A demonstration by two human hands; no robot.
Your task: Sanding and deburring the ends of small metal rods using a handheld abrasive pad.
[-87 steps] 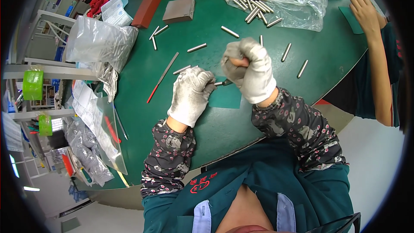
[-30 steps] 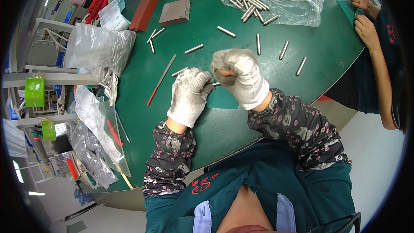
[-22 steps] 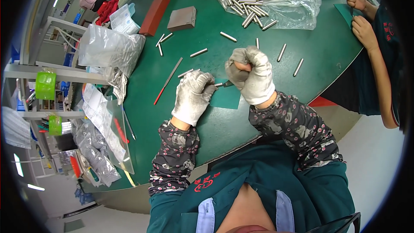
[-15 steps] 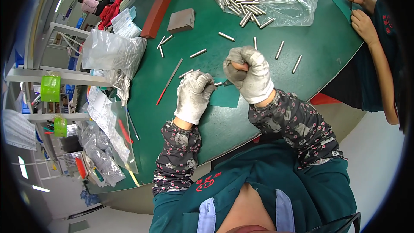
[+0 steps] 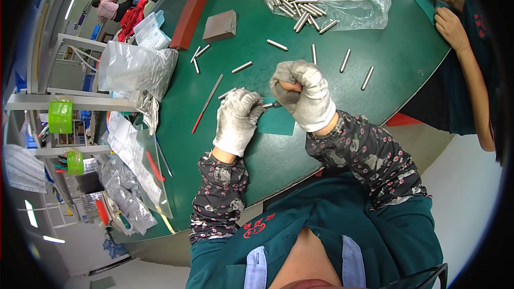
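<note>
My left hand (image 5: 235, 120), in a greyish-white glove, is closed around a short metal pin (image 5: 267, 106) whose end sticks out to the right. My right hand (image 5: 306, 96), gloved too, is wrapped round a dark-tipped tool (image 5: 277, 104); most of it is hidden in the fist, so its kind does not show. The tool's tip meets the free end of the pin, or lies right in front of it. Below them a small green sheet (image 5: 278, 125) lies on the green table (image 5: 278, 166). Another pin (image 5: 227, 93) rests just beyond my left hand.
A thin file with a red handle (image 5: 206, 104) lies left of my left hand. Several loose pins (image 5: 242, 67) are scattered beyond the hands. Farther back are a grey block (image 5: 220, 25), a red-brown bar (image 5: 195, 10) and a plastic bag (image 5: 369, 8) of pins. A co-worker's hands (image 5: 447, 21) work at right.
The dark tool tip has come left to the pin's end, closing the small gap between them. My right hand has shifted slightly left. The whole view has also moved a little.
</note>
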